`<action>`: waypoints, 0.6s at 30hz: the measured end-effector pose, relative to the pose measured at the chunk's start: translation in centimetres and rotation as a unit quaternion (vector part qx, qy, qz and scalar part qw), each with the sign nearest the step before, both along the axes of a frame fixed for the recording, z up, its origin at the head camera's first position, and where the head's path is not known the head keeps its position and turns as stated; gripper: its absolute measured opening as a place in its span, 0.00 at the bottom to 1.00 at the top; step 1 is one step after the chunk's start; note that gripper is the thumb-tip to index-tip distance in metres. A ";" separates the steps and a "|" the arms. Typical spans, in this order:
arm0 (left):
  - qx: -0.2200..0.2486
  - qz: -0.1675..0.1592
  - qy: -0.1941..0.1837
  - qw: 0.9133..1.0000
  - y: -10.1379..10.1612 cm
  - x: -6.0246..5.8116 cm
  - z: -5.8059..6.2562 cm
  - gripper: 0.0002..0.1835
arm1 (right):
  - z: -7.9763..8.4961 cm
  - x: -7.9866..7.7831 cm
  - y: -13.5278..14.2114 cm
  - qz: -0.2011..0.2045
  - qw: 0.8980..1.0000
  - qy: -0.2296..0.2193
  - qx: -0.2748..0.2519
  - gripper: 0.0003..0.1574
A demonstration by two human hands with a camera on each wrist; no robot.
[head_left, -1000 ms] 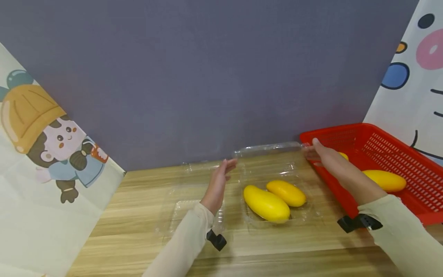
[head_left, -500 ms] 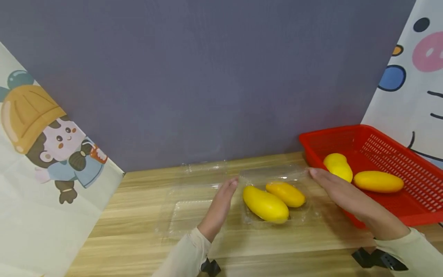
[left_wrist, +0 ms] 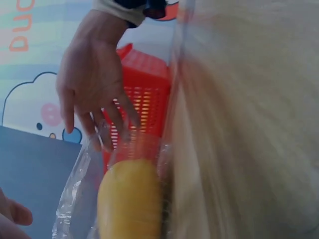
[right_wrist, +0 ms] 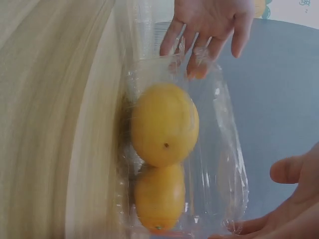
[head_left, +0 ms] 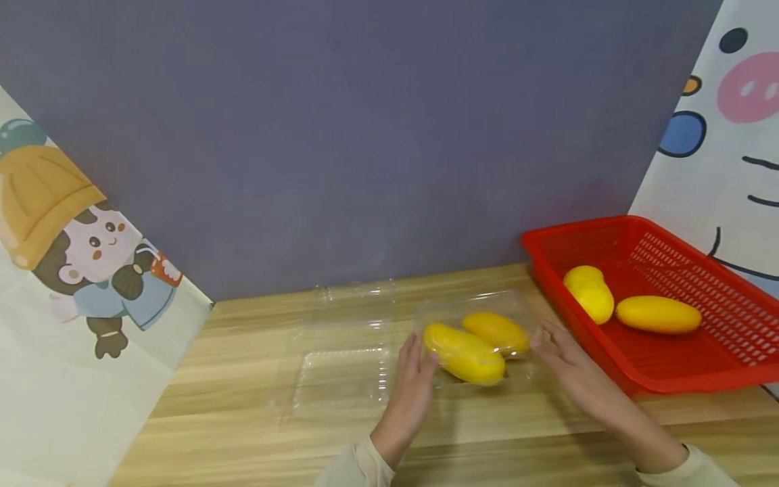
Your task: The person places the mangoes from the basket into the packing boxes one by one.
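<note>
Two yellow mangoes (head_left: 464, 353) lie side by side in a clear plastic clamshell box (right_wrist: 224, 144), its lid tilted down over them. My left hand (head_left: 409, 396) is at the box's left side, fingers nearly straight, fingertips at the lid edge. On the opposite side, my right hand (head_left: 581, 379) faces it with fingers extended and loosely spread, touching the right edge. In the right wrist view the lid still stands at an angle above the fruit. Neither hand curls round anything.
A second clear clamshell (head_left: 341, 382) lies unfolded on the wooden table (head_left: 243, 433) to the left. At right stands a red perforated basket (head_left: 621, 368) holding a lumpy yellow fruit (head_left: 589, 295) and an elongated mango (head_left: 658, 315). A grey wall (head_left: 365, 135) rises behind.
The clamshell's lid has swung from upright down toward me over the mangoes. Both hands have come lower and nearer with it, and the right hand has left the view of the basket.
</note>
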State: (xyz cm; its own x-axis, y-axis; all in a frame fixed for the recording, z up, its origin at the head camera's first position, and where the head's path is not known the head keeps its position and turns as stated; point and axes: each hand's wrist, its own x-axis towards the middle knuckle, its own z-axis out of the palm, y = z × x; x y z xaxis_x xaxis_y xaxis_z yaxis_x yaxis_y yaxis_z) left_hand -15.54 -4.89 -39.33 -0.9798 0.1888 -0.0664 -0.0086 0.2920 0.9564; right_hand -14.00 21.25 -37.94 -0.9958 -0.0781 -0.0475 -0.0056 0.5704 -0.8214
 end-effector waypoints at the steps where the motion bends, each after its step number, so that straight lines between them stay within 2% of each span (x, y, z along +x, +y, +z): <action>1: 0.002 0.002 -0.003 1.000 0.0 0.1 -0.2 0.38 | -0.2 0.0 -0.1 -0.003 1.000 -0.002 -0.003 0.49; 5: -0.001 0.008 -0.008 1.000 0.1 0.1 -0.8 0.39 | -0.4 -0.1 -0.4 -0.013 1.000 -0.007 -0.004 0.49; 9: 0.014 0.017 0.000 1.000 0.2 -0.6 -1.4 0.36 | -0.6 -0.5 -0.7 -0.017 1.000 0.002 -0.011 0.48; 14: 0.051 0.025 0.006 0.998 0.2 -1.4 -2.3 0.33 | -1.1 -0.9 -0.9 -0.025 0.999 0.036 0.000 0.40; 18: 0.065 0.044 0.012 0.997 0.4 -1.4 -2.9 0.31 | -1.7 -1.3 -0.8 -0.034 0.997 0.063 -0.017 0.34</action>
State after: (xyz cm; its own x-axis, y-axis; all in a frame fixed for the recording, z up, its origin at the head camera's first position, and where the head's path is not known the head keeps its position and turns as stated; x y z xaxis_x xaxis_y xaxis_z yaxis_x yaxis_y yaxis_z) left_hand -16.93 -4.44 -42.22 -0.9940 0.1070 -0.0230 -0.0051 0.1645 0.9864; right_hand -15.32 20.50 -39.66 -0.9967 -0.0105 0.0804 -0.0731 0.5454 -0.8350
